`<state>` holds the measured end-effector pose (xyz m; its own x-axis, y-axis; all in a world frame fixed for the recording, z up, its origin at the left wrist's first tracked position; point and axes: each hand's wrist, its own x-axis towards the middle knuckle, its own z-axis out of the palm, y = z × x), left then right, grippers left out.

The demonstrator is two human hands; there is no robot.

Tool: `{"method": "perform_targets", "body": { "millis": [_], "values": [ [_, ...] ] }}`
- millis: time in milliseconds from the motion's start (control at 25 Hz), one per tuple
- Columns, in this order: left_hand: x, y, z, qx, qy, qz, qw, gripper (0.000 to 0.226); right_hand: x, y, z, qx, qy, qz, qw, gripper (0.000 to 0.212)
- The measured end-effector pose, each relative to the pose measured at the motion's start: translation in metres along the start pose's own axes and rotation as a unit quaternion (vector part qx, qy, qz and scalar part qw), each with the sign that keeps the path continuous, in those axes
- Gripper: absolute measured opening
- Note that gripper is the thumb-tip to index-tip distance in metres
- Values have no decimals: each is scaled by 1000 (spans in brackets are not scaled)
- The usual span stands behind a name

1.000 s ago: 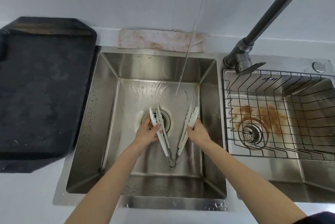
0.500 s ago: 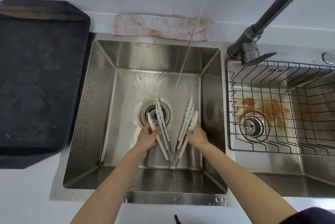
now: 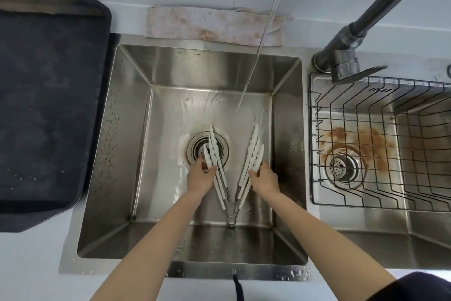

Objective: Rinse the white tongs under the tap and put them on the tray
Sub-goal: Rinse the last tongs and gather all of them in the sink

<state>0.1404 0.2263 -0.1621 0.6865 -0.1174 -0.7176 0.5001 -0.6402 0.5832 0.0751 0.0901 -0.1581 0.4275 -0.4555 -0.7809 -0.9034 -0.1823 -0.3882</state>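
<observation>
No brand, label or legible writing shows on anything here.

A pale surface (image 3: 29,264) carries a double stainless-steel sink below a light wall. The left basin (image 3: 127,154) is wet, its round drain (image 3: 195,152) near the middle of the floor. A thin stream of water (image 3: 258,49) slants down from the top edge and lands on the basin floor toward the far right, beyond the tips of the tongs. The dark tap (image 3: 380,8) rises from its base between the two basins and runs out of view at the upper right. A stained cloth (image 3: 212,25) lies flat along the far rim of the left basin. The right basin holds a black wire rack (image 3: 380,149) over a rust-stained floor with its own drain (image 3: 343,169). Left of the sink, a dark tray (image 3: 48,105) sits on the surface.

The white tongs (image 3: 251,161) lie low in the left basin, spread in a V with the hinge toward the person and the scalloped tips pointing away. The left hand (image 3: 200,177) grips the left arm of the tongs over the drain; the right hand (image 3: 264,181) holds the right arm, fingers curled round it. The tongs are well apart from the tray.
</observation>
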Motion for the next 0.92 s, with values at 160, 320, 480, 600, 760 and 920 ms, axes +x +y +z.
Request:
{"method": "perform_targets", "body": {
  "millis": [160,320,480,600,760,920],
  "values": [
    [1,-1,4,8,8,-14,1000,33,1,3,1,53,-8,19,998,41],
    [3,3,7,32,18,-7,999,32,3,4,4,68,13,16,997,39],
    [5,-2,7,4,29,-35,999,33,7,2,4,23,30,9,999,42],
    [8,-1,9,57,40,-19,997,40,10,2,7,-7,32,7,999,48],
    [14,10,15,91,33,-23,995,68,12,-2,16,-48,48,2,998,68],
    [24,12,17,130,22,-35,991,78,27,-12,14,-79,81,-3,994,74]
  ]
}}
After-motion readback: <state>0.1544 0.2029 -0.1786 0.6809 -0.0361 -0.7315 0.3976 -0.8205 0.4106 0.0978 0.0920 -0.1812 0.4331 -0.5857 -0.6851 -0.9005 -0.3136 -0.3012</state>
